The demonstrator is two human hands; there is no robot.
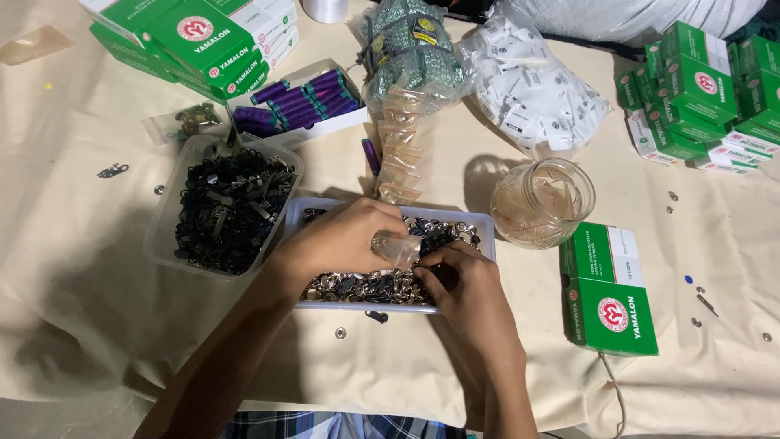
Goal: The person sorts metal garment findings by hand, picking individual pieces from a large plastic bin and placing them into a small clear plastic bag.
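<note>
Left hand (345,240) is pinching one small clear bag (400,248); right hand (465,280) is curling, fingers closed, into one tray (390,307) of metal bits.

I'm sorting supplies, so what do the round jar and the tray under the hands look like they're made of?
The jar looks like clear glass: transparent, thick-rimmed, glinting. The tray looks like translucent, matte plastic: a thin whitish wall. The small parts in it look like shiny metal.

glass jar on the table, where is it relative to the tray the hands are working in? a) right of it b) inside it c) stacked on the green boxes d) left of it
a: the glass jar stands on the cloth just past the right end of the tray where the left hand and right hand work, above a green box.
</note>
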